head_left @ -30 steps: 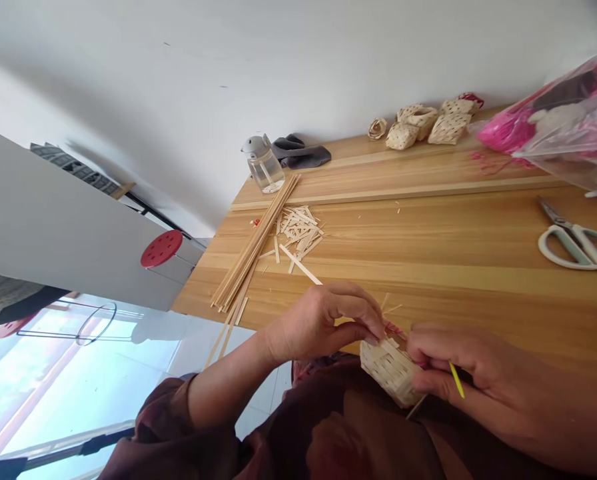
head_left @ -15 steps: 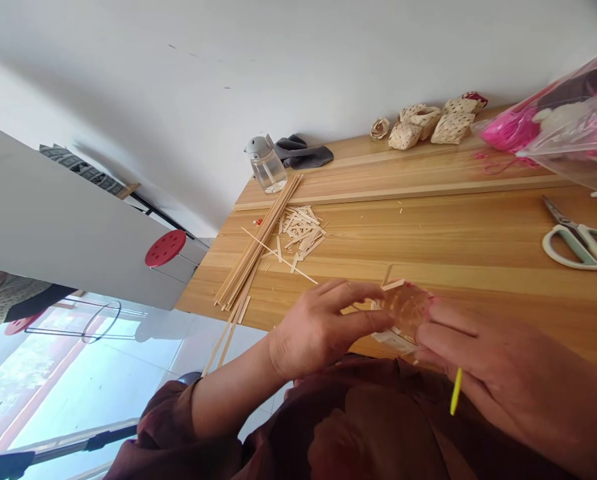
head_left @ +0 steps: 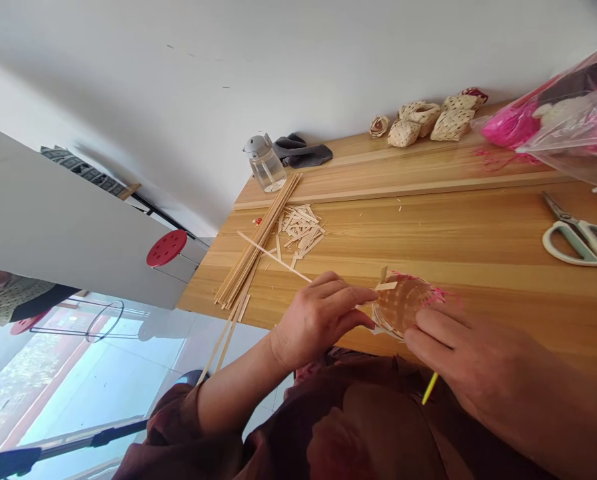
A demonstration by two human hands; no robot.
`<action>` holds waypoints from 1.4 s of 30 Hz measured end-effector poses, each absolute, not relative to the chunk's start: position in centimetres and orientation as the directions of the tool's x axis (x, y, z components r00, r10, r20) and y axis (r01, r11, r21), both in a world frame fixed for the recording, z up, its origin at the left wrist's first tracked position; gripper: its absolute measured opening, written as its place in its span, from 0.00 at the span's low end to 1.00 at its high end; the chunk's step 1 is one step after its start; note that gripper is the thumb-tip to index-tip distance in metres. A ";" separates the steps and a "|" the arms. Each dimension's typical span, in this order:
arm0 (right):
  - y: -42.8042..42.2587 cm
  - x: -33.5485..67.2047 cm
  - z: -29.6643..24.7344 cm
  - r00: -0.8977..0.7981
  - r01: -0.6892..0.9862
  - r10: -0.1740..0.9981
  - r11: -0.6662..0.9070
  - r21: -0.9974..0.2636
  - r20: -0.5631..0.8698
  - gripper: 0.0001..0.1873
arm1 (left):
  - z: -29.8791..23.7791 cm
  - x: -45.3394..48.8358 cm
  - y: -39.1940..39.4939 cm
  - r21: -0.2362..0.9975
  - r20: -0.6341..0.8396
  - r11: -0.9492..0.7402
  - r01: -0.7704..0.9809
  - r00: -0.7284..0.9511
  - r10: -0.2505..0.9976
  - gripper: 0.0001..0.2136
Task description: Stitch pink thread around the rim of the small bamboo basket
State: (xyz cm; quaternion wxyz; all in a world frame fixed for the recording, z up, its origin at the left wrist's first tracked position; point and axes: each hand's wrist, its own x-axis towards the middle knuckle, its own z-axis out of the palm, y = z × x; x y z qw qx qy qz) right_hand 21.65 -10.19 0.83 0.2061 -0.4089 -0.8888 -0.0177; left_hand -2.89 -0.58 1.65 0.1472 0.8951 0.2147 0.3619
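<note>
A small woven basket [head_left: 401, 303] with a pink rim is held over the near edge of the wooden table [head_left: 428, 227], its opening turned toward me. My left hand [head_left: 321, 317] pinches a thin strip at the basket's left rim; a long strip [head_left: 273, 255] runs from those fingers up and left. My right hand [head_left: 463, 360] grips the basket's right side from below. A yellow stick [head_left: 429, 388] pokes out under that hand.
A bundle of long strips [head_left: 256, 243] and a pile of offcuts [head_left: 301, 230] lie at the left. A glass jar [head_left: 266, 163], grey cloth [head_left: 301, 152], finished woven pieces [head_left: 428, 120], a pink-filled plastic bag [head_left: 558, 120] and scissors [head_left: 576, 233] surround them. A red stool [head_left: 166, 247] stands off-table.
The basket has been turned from its side so its opening faces me, and lifted slightly up over the table edge. Both hands rose with it.
</note>
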 end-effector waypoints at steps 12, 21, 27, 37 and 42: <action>-10.8 20.9 2.6 -0.672 0.691 0.641 0.723 0.002 0.372 0.14 | 0.5 -2.7 0.7 0.396 0.653 -0.916 0.069 0.679 0.334 0.11; -11.6 20.4 2.2 -0.634 0.704 0.620 0.710 0.015 0.462 0.15 | 0.7 -3.3 0.0 0.157 0.694 -0.979 0.131 0.691 0.203 0.09; -12.1 21.0 2.2 -0.657 0.685 0.608 0.728 0.016 0.445 0.16 | 1.1 -3.3 -0.5 0.103 0.719 -0.994 0.049 0.687 0.108 0.09; -12.3 20.9 2.0 -0.661 0.656 0.613 0.752 -0.062 0.433 0.16 | 1.0 -3.8 -1.8 0.312 0.615 -0.948 -0.056 0.773 0.157 0.08; -12.2 21.2 1.3 -0.641 0.640 0.663 0.740 -0.208 0.387 0.17 | 1.3 -3.2 -1.6 0.450 0.507 -0.891 -0.060 0.839 0.199 0.08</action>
